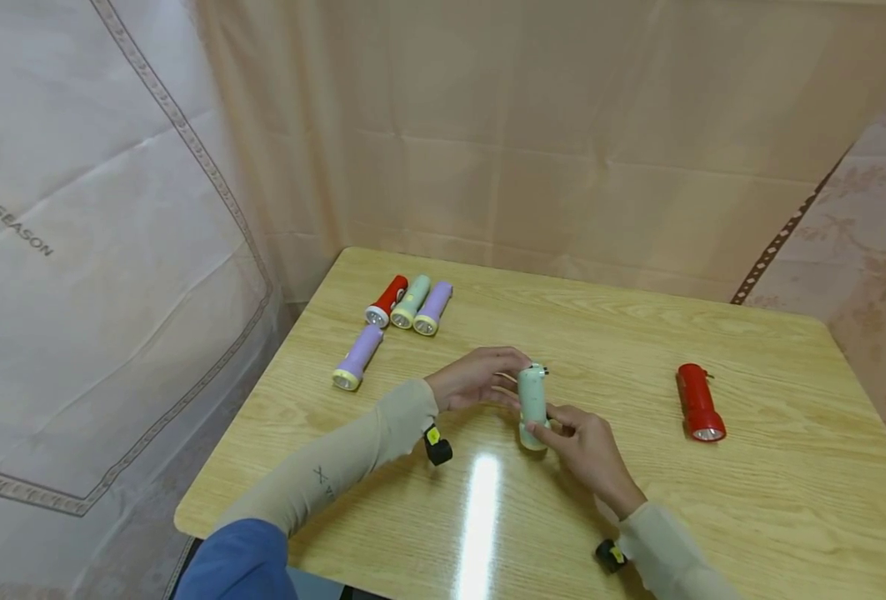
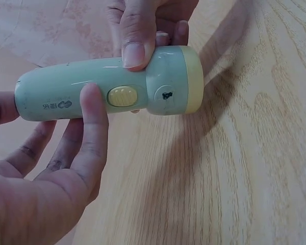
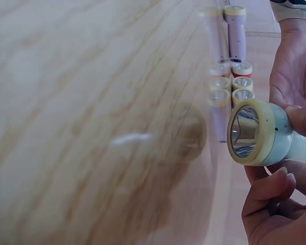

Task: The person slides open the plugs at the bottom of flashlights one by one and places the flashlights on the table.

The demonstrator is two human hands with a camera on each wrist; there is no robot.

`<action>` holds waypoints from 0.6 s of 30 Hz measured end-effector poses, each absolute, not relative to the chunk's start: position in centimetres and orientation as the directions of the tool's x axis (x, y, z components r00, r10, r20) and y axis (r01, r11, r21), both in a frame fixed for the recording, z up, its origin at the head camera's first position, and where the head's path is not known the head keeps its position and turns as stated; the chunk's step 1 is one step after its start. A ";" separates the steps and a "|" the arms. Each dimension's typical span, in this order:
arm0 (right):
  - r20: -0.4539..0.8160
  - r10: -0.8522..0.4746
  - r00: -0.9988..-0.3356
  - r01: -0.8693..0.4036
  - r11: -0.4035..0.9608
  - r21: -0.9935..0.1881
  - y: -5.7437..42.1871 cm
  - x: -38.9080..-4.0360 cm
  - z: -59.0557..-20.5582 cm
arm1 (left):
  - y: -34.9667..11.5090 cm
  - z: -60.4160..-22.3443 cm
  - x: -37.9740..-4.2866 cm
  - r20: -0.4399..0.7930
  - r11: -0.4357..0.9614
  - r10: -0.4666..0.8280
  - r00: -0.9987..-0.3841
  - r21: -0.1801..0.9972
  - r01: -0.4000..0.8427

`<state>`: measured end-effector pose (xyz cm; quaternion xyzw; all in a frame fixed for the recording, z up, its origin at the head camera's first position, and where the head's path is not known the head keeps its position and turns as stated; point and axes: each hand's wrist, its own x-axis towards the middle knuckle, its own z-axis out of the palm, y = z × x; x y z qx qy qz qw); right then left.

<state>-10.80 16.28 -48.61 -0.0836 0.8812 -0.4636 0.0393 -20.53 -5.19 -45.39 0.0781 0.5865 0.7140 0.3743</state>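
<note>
One mint flashlight (image 1: pixel 533 400) in lower middle of frame | left hand (image 1: pixel 478 380) holds its tail part | right hand (image 1: pixel 588 450) pinches its head end | red flashlight (image 1: pixel 697 400) lies at frame's right

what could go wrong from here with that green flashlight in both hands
The held green flashlight points lens toward the table; if the right hand loses its pinch, it might drop and hit lens first.

The left hand reaches right beside the yellow switch, so it could perhaps slide it by accident.

The nearer purple flashlight lies close to the left sleeve and may get knocked if that arm sweeps outward.
</note>
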 end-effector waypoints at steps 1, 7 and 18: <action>0.010 -0.188 -0.982 -0.116 0.559 -0.821 16.3 -10.8 -48.6 | -5.2 -45.3 -20.5 -0.331 -0.025 0.623 -0.709 0.897 -0.441; 0.011 -0.197 -0.980 -0.121 0.559 -0.821 16.3 -10.9 -48.7 | -5.2 -45.1 -20.5 -0.337 -0.008 0.618 -0.711 0.901 -0.434; -0.005 -0.182 -0.983 -0.097 0.547 -0.831 16.3 -10.9 -48.5 | -5.1 -45.3 -20.3 -0.261 -0.031 0.544 -0.797 0.944 -0.330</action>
